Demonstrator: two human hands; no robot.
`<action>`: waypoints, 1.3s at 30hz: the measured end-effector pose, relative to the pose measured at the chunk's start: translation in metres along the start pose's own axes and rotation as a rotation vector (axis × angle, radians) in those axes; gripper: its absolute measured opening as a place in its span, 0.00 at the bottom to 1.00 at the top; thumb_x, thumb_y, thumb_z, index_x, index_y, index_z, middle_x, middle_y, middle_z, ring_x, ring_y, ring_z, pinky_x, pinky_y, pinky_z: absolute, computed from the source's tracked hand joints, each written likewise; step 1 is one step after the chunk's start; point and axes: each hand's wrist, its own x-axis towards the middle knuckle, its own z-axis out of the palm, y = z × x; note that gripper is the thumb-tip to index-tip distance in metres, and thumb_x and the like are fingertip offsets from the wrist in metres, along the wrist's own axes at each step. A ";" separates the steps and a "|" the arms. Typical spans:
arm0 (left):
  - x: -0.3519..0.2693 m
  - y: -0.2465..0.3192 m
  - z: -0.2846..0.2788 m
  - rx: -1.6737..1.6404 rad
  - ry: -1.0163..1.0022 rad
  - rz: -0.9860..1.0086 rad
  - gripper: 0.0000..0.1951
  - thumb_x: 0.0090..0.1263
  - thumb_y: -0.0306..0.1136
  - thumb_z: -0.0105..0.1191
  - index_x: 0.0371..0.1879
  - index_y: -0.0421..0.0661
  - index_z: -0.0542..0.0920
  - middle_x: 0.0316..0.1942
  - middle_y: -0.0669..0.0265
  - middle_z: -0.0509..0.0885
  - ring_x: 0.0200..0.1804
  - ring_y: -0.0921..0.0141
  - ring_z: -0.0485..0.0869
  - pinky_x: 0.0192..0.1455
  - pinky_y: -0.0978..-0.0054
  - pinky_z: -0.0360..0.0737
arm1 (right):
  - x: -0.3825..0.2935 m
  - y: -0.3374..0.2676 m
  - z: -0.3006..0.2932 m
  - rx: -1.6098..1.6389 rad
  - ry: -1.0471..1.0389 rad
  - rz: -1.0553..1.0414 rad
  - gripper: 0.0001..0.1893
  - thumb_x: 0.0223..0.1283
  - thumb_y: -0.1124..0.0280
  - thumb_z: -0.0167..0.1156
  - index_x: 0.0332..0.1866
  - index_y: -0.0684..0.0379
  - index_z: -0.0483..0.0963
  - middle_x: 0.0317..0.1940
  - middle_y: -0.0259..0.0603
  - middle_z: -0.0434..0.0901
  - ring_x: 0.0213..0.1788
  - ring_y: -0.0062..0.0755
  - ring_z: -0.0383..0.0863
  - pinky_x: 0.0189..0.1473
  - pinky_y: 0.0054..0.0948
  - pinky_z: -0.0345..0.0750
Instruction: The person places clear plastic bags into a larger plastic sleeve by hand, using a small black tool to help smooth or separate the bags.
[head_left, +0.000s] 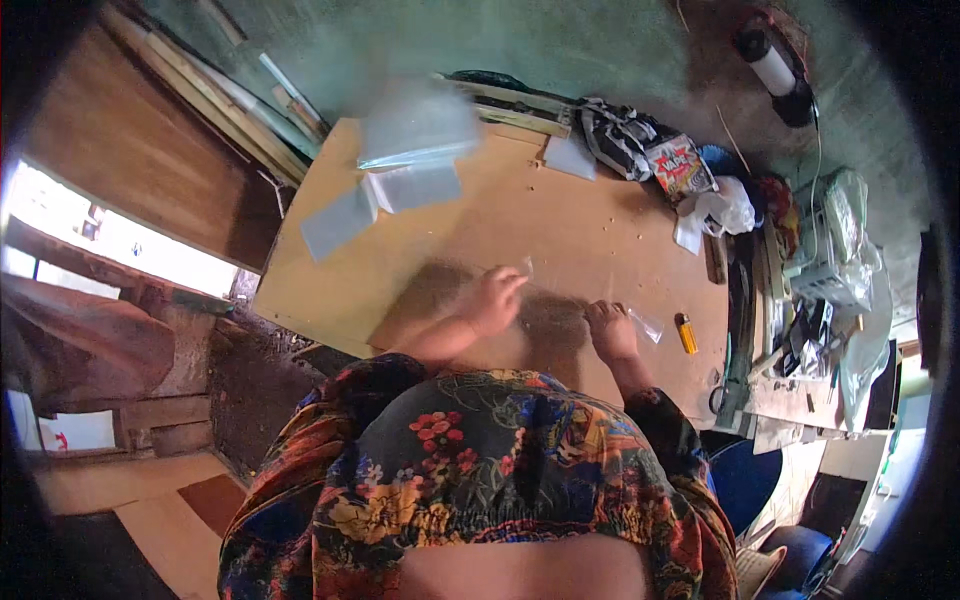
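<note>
My left hand (495, 301) is over the middle of the tan board tabletop (577, 217), thumb and fingers drawn together. A small bit of clear plastic (528, 265) shows at its fingertips. To the right, my right hand (611, 330) is low over the board with its fingers curled. Clear plastic film (647, 325) sticks out beside its knuckles; whether the fingers grip it is hard to see. An orange lighter (685, 334) lies farther right. Toward the far left are flat clear plastic sheets (337, 221) and a blurred stack of clear plastic bags (420, 131).
Along the far right edge are a black-and-white plastic bag (615, 139), a printed VAPE box (681, 166) and a crumpled white bag (727, 206). Scissors (718, 397) lie at the right edge. A grey plastic basket (832, 277) stands beyond. Small crumbs dot the board.
</note>
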 end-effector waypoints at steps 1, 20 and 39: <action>0.004 0.018 -0.011 0.052 -0.036 -0.019 0.21 0.55 0.30 0.45 0.51 0.46 0.69 0.46 0.55 0.70 0.49 0.58 0.70 0.52 0.62 0.66 | 0.007 -0.009 -0.021 0.011 -0.058 0.023 0.05 0.48 0.69 0.52 0.31 0.57 0.72 0.35 0.40 0.74 0.43 0.40 0.73 0.45 0.35 0.69; -0.008 -0.064 -0.299 0.534 -0.100 -0.471 0.07 0.56 0.33 0.47 0.30 0.46 0.77 0.30 0.57 0.78 0.35 0.57 0.77 0.37 0.60 0.73 | 0.220 -0.129 -0.113 -0.145 -0.210 -0.305 0.08 0.52 0.69 0.48 0.32 0.62 0.71 0.31 0.47 0.76 0.38 0.45 0.76 0.38 0.39 0.73; -0.164 -0.162 -0.211 0.612 -0.131 -0.972 0.24 0.56 0.31 0.44 0.55 0.50 0.63 0.54 0.63 0.65 0.42 0.58 0.74 0.39 0.64 0.77 | 0.306 -0.253 0.081 0.102 -0.324 -0.296 0.22 0.52 0.74 0.45 0.55 0.48 0.61 0.63 0.36 0.51 0.64 0.40 0.53 0.60 0.34 0.62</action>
